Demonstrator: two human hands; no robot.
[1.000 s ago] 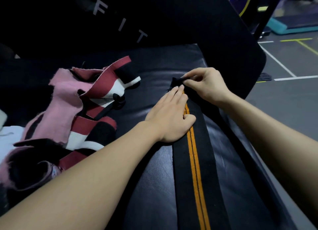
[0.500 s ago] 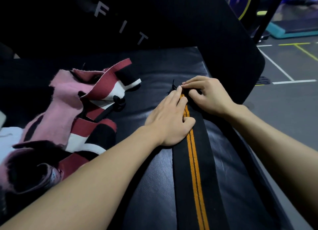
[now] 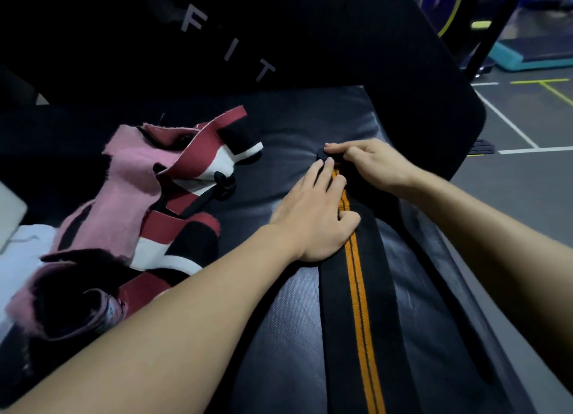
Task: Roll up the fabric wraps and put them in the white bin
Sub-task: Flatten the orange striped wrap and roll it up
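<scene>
- the left hand lies palm down on the long black fabric wrap with an orange centre stripe, fingers straight and close together, pointing away from the person toward the wrap's far end; the thumb rests on the stripe.
- the right hand reaches in from the right, its fingers curled and pinching the small rolled start at the wrap's far end, index finger laid over the top of the roll.
- the two hands' fingertips nearly meet at that roll.
- the black wrap stretches flat along the dark padded bench, from the hands back toward the near edge of the view.
- to the left on the bench lies a loose heap of pink, maroon, white and black fabric wraps, unrolled and overlapping, well apart from the hands.
- a pale white edge shows at the far left; whether it is the bin cannot be told.
- behind the bench rises a black padded panel with grey letters "fit".
- grey gym floor with white and yellow lines shows at the right.
</scene>
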